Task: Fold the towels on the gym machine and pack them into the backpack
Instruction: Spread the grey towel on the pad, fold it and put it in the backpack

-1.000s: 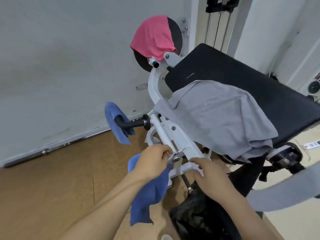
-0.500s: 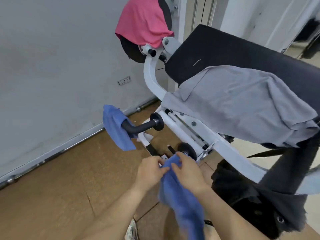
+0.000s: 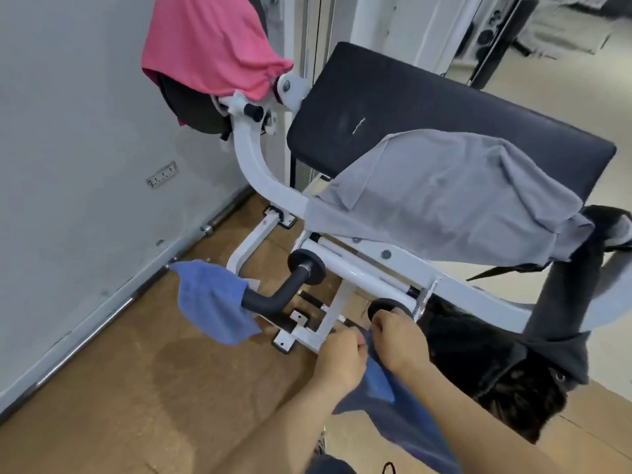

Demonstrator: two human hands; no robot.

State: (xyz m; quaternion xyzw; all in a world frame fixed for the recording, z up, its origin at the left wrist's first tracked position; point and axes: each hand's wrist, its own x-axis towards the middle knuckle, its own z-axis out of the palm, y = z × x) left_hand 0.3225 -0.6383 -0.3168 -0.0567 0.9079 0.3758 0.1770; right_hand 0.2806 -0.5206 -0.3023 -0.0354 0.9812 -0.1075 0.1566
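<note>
My left hand (image 3: 342,359) and my right hand (image 3: 396,340) both pinch the top edge of a blue towel (image 3: 400,408), which hangs down between my forearms in front of the white gym machine (image 3: 266,179). A second blue towel (image 3: 212,299) is draped over the machine's black handle at the left. A grey towel (image 3: 451,200) lies across the black pad (image 3: 427,104). A pink towel (image 3: 208,42) covers the round pad at the top. The black backpack (image 3: 506,381) hangs open at the lower right, just right of my right hand.
A grey wall (image 3: 75,148) with a metal rail along its base runs down the left. The floor is brown wood. The machine's white foot bars (image 3: 307,330) stand just beyond my hands. More gym equipment shows at the top right.
Both hands stay on the blue towel and have drifted slightly right and down toward the backpack. The view has swung left and down, showing more floor and the machine's base.
</note>
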